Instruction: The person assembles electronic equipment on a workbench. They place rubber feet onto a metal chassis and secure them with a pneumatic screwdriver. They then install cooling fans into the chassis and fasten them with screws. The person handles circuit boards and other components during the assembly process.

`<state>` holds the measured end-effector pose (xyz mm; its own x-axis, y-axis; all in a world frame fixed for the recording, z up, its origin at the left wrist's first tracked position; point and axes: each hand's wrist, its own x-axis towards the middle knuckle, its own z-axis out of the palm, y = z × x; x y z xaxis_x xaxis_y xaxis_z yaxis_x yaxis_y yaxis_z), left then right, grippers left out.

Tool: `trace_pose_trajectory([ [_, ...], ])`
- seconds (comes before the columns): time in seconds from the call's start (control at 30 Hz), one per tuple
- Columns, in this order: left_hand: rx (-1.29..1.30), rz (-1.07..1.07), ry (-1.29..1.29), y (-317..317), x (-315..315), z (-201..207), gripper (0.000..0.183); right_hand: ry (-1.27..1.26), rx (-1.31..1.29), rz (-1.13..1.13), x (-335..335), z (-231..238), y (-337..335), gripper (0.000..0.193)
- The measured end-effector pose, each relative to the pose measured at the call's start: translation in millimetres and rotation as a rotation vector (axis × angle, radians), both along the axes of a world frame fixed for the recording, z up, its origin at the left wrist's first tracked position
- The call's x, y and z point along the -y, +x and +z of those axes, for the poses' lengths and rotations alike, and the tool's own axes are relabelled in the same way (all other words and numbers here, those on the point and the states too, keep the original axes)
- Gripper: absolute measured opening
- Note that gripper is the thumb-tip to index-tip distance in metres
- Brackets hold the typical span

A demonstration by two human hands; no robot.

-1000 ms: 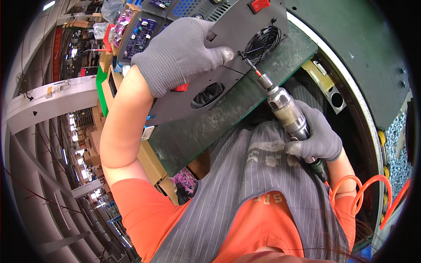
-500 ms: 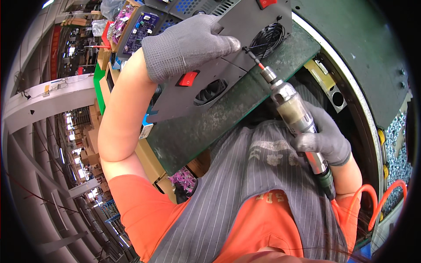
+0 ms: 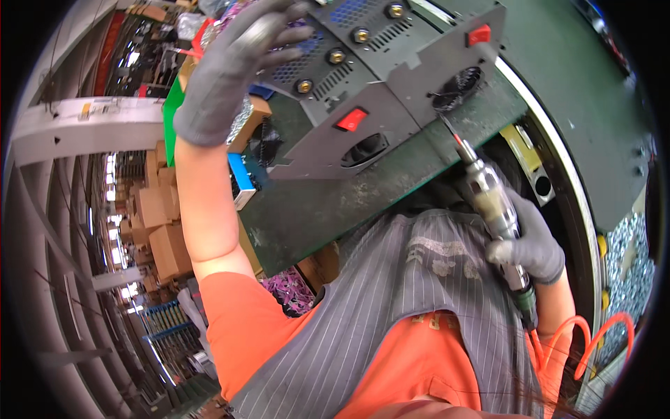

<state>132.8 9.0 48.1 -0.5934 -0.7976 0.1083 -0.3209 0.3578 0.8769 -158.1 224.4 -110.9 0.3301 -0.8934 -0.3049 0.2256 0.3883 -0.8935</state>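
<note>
My right hand (image 3: 534,241), in a grey glove, is wrapped round a pneumatic screwdriver (image 3: 494,206) with an orange air hose (image 3: 583,346). Its bit points up and left, close to the fan (image 3: 460,87) on the right grey metal panel. My left hand (image 3: 234,66), also gloved, is raised at the upper left with fingers spread and holds nothing. Beside it lie two grey metal casings joined edge to edge, the left panel (image 3: 387,129) carrying a red rocker switch (image 3: 352,119) and a fan (image 3: 364,149). Another red switch (image 3: 479,35) sits on the right panel. Several brass-coloured terminals show behind them.
The casings stand on a dark green bench (image 3: 300,230). A blue and white small box (image 3: 241,181) is at its left end, near cardboard boxes (image 3: 167,244). Pink-purple parts fill a box (image 3: 289,290) below. Many small metal pieces (image 3: 624,272) lie at the far right.
My left hand has lifted off the panel, moving left with its fingers opening. The screwdriver has drawn back down and right, its bit now apart from my left fingertips. The casings appear lower and farther right.
</note>
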Motion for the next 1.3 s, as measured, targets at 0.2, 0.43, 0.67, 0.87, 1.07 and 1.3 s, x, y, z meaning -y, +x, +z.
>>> trace_pose_trajectory([
  [0.2,0.343,0.53,0.066,156.7,-40.0,-42.9,0.034,0.128,-0.221,0.005,-18.0,-46.0,5.9,0.069],
  [0.43,1.006,0.853,-0.002,232.2,-110.9,-134.0,0.028,0.069,-0.299,-0.062,-21.7,-61.4,10.8,0.064],
  [0.67,1.099,0.924,-0.074,225.5,-123.6,-169.0,0.03,0.085,-0.312,-0.067,-23.5,-61.6,13.2,0.067],
  [0.87,1.041,1.058,0.036,229.2,-117.2,-183.0,0.025,0.121,-0.317,-0.075,-24.8,-60.7,15.8,0.069],
  [1.07,0.834,1.131,0.059,223.7,-138.8,-187.7,0.029,0.131,-0.304,-0.084,-27.4,-65.2,17.4,0.069],
  [1.3,0.746,1.081,0.12,240.4,-137.2,-185.2,0.032,0.127,-0.287,-0.1,-29.4,-67.7,16.4,0.069],
])
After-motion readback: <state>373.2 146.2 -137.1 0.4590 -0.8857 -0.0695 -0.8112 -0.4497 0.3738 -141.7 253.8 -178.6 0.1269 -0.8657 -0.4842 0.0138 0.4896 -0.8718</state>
